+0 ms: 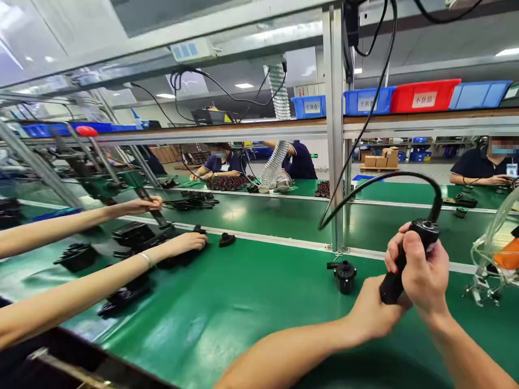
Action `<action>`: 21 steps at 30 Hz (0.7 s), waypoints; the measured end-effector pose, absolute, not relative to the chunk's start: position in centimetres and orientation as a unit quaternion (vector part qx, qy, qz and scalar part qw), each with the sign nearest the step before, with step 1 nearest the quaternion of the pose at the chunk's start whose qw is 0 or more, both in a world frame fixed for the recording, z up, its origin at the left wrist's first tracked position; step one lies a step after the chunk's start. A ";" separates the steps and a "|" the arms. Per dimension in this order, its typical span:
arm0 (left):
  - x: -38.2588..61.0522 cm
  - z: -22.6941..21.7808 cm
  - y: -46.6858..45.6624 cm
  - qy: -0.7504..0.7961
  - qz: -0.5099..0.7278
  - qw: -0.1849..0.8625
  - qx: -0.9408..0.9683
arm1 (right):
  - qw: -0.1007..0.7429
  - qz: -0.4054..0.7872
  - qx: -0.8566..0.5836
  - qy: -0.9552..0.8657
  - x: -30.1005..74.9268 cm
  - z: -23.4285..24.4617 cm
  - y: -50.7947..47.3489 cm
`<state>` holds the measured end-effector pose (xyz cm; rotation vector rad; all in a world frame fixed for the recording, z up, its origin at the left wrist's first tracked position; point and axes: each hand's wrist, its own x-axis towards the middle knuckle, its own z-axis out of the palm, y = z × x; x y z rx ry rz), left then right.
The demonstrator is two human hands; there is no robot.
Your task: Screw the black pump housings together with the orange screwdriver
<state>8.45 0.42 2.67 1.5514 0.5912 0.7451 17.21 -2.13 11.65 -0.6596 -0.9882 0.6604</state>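
Observation:
My right hand (pixel 427 275) is wrapped round the upper body of a black corded electric screwdriver (pixel 399 267), thumb near its top end. Lower down, my left hand (pixel 375 308) is closed at the other end of the same tool; its fingertips are partly hidden. The screwdriver is held tilted above the green work surface (pixel 251 302), and its tip cannot be made out. From its top a black cable (pixel 389 175) loops left and up to the overhead frame. A small black pump (pixel 345 276) with a side nozzle stands left of my hands.
At left, a co-worker's hands (pixel 188 244) handle black parts; a loose black part (pixel 226 239) lies nearby. A metal post (pixel 337 162) rises behind the pump. Clear tubing with a metal fixture (pixel 482 281) is at right. Blue and red bins (pixel 425 97) sit on the shelf.

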 end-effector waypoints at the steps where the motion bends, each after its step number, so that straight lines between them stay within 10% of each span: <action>1: 8.0 3.1 0.8 0.242 0.325 0.600 0.690 | 0.788 0.274 -0.315 -0.452 17.0 11.6 -2.0; 9: 0.6 -0.5 6.4 0.423 0.485 0.265 0.718 | 0.770 0.303 -0.275 -0.489 21.7 12.7 0.0; 17: 0.1 -3.2 7.4 0.236 0.341 0.798 0.437 | 0.744 0.354 -0.233 -0.517 23.0 13.8 -0.2; 21: -0.7 -2.7 6.0 0.090 0.206 0.900 0.373 | 0.691 0.414 -0.212 -0.554 23.0 13.8 -1.0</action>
